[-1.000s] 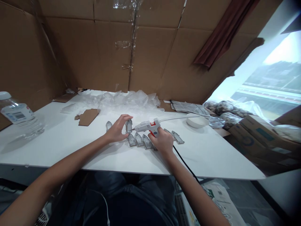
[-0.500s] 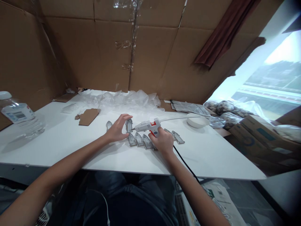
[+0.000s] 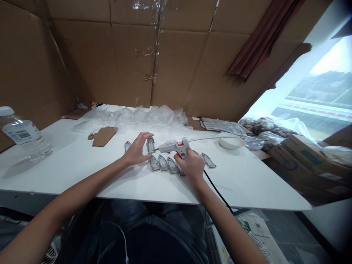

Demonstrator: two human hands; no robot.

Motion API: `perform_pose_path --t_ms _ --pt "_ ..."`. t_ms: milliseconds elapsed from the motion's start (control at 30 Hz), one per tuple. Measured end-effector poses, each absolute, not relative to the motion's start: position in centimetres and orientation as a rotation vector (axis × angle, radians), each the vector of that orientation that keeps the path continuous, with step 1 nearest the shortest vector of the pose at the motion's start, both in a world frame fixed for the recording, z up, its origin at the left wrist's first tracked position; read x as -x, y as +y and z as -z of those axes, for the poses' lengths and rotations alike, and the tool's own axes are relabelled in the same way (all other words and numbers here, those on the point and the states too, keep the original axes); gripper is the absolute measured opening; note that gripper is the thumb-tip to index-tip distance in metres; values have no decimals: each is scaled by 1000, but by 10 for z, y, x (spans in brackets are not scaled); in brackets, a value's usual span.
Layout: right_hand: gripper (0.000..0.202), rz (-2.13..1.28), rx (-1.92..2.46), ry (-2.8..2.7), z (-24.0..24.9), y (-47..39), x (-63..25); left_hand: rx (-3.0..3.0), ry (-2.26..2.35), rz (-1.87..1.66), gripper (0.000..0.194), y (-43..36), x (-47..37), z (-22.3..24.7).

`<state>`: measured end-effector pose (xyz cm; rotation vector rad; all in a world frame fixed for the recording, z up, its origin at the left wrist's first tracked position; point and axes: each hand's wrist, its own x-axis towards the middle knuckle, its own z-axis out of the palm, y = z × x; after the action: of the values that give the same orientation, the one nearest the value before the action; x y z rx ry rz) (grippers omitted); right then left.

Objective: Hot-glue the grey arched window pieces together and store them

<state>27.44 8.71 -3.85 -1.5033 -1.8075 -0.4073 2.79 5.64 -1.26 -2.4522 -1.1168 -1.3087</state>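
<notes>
My right hand point(image 3: 191, 163) is wrapped around the grip of a white hot glue gun point(image 3: 169, 146), a finger at its red trigger. The nozzle points left, its tip at the lower edge of a small grey boat-shaped piece point(image 3: 150, 145). That piece is pinched at its ends between the thumb and fingers of my left hand point(image 3: 136, 151). Several similar pieces point(image 3: 162, 163) lie in a row just below, partly under my right hand. One more piece point(image 3: 127, 146) sits left of my left hand, and another piece point(image 3: 209, 160) lies to the right.
Crumpled clear plastic point(image 3: 154, 116) spreads along the back of the white table point(image 3: 82, 172). A water bottle point(image 3: 24, 134) stands at left, near a torn cardboard scrap point(image 3: 103, 136). On the right are a white bowl point(image 3: 231, 141) and cardboard boxes point(image 3: 310, 161). A black cord point(image 3: 217, 190) trails off the front edge.
The glue gun and my right hand have shifted very slightly right. My left hand stays at the same piece, almost unmoved.
</notes>
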Motion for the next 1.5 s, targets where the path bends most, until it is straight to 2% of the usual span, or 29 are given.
perform_pose_path --t_ms 433,667,767,1167,1300,1500 --pt "37 409 1530 -1775 37 87 -274 2375 -1279 1402 73 56 -28 13" --pt "40 361 1551 -1734 34 87 -276 2162 -1541 1705 74 62 -24 14" --pt "42 324 1548 -1678 32 87 -279 2157 -1606 1732 76 67 -21 15" --pt "39 -153 1384 -1338 17 82 -283 2607 -1820 1290 81 115 -40 15" --pt "39 -222 1336 -1226 18 84 -285 2630 -1876 961 83 138 -44 16" --pt "36 -235 1312 -1205 14 81 -284 2697 -1777 823 79 149 -51 17"
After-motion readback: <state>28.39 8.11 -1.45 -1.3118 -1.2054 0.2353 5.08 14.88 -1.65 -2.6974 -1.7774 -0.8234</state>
